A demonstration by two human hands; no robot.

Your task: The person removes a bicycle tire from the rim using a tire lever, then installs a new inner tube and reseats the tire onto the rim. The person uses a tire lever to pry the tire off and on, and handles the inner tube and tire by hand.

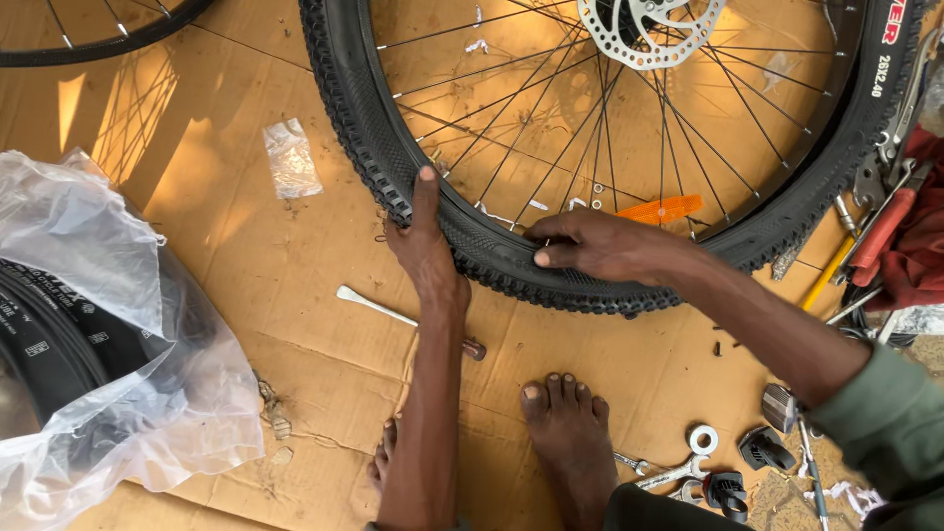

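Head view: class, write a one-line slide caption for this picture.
Left hand and right hand press on the black knobby tyre of a spoked bicycle wheel lying on brown cardboard.

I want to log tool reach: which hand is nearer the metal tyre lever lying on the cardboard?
Left. The left hand presses the tyre directly above the tyre lever, its wrist crossing over the lever. The right hand rests on the tyre farther right.

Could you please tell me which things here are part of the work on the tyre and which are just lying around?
In use:
- left hand and right hand, both pressing on the black tyre
- spoked wheel that carries it

Lying about:
- metal lever on the cardboard
- spanners
- clear plastic bag over another tyre
- small plastic wrapper
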